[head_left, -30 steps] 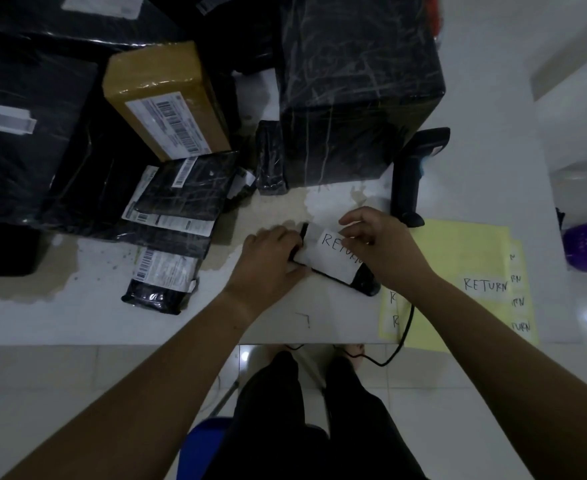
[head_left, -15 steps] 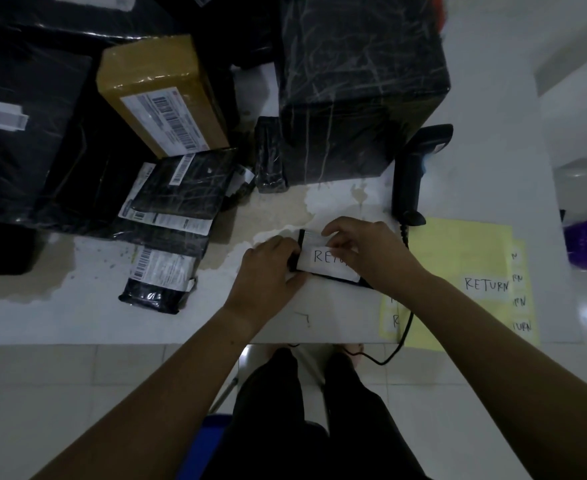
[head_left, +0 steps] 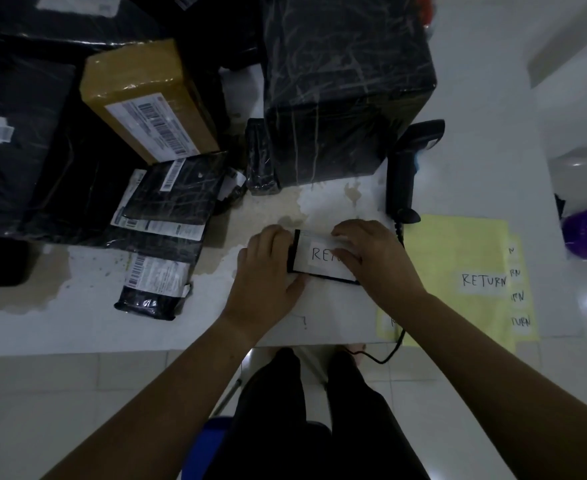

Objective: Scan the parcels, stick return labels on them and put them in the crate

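Note:
A small black parcel (head_left: pixel 294 251) lies on the white table (head_left: pixel 319 317) near its front edge. On top of it sits a white label (head_left: pixel 321 255) with RETURN written by hand. My left hand (head_left: pixel 269 271) grips the parcel's left end, thumb along the near side. The fingers of my right hand (head_left: pixel 376 259) press down on the right part of the label and hide its last letters. A black barcode scanner (head_left: pixel 404 171) stands just behind my right hand. No crate is in view.
A yellow backing sheet (head_left: pixel 458 244) with several more RETURN labels (head_left: pixel 482 280) lies at the right. A large black wrapped box (head_left: pixel 347 81), a brown box (head_left: pixel 146 98) and flat black parcels (head_left: pixel 170 202) crowd the back and left. The scanner cable (head_left: pixel 394 351) hangs over the front edge.
The parcel has turned from slanted to nearly level with the table edge. My right hand has slid further left over the label, covering more of the word.

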A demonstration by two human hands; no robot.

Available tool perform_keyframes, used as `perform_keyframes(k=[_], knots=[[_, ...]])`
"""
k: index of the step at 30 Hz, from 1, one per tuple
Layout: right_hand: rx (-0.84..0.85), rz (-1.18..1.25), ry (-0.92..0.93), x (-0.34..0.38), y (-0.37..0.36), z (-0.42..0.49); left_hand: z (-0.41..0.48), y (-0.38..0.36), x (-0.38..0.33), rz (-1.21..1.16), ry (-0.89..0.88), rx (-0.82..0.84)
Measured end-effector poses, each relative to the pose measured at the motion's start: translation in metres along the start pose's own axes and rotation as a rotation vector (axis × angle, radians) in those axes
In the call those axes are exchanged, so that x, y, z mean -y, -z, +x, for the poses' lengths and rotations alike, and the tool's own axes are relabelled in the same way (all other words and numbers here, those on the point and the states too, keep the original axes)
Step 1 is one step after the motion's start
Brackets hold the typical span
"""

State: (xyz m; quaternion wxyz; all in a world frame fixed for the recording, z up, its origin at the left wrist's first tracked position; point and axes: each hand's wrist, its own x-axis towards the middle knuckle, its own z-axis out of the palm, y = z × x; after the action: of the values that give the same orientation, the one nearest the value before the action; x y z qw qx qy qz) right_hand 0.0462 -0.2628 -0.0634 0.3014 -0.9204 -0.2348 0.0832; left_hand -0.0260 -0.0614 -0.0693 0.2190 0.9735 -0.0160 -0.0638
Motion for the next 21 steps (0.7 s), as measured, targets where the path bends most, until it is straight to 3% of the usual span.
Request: perform_keyframes(k=[4,10,16,21], knots=[[-0.055,-0.209,0.004,0.005,-0.003,-0.038,-0.008,-0.005,-0.005,0.177,-0.239,0.051],[0.164,-0.441,-0.031,0.011,-0.033,-0.079,-0.008,-0.021,0.000,0.305,-0.202,0.160],[0.157,-0.341,-0.187,0.007,-0.030,-0.083,-0.010,-0.021,0.005,0.305,-0.187,0.149],[0.136,-0.285,-0.172,0.010,-0.029,-0.076,-0.007,-0.023,-0.007,0.290,-0.174,0.149]])
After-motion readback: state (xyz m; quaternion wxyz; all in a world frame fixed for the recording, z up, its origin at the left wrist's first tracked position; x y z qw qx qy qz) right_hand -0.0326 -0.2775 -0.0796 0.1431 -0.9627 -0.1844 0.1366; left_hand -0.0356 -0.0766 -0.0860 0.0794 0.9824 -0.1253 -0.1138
